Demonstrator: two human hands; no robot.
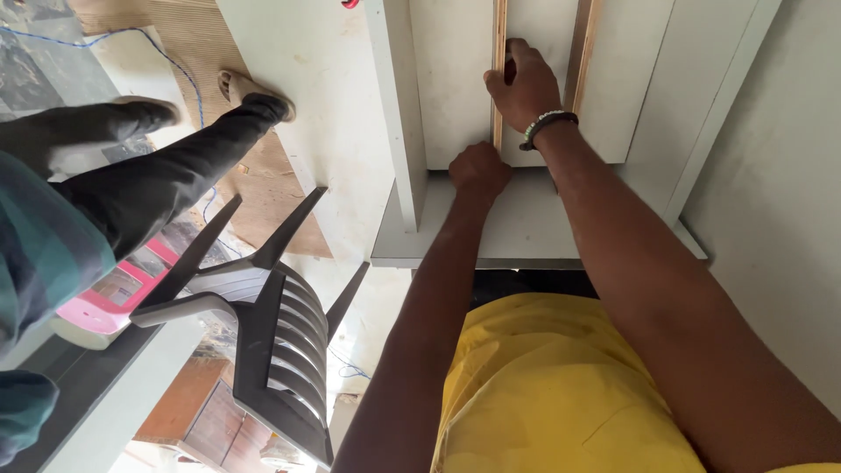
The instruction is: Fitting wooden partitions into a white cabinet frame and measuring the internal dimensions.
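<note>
In the head view we looked down past a yellow shirt [561, 385] at both of our arms reaching into a white cabinet [455, 96]. Our right hand [524, 83] was curled over the edge of a thin plywood strip [499, 52] that ran along the cabinet's pale back panel — the fingers wrapped around its rim, gripping it. A beaded bracelet [547, 127] sat on that wrist. Our left hand [479, 169] was balled into a fist just below, its knuckles pressed at the lower end of the same strip; whether it actually clasped the wood or only pushed against it we could not tell. The two hands were close, one above the other, not touching. A second plywood strip [583, 52] stood parallel, just to the right of our right hand.

To the left, another person's dark-trousered leg [166, 175] stretched out, the bare foot [250, 92] resting on a white board [298, 105]. A dark plastic chair [272, 333] stood below it — beside a pink stool [105, 302].
</note>
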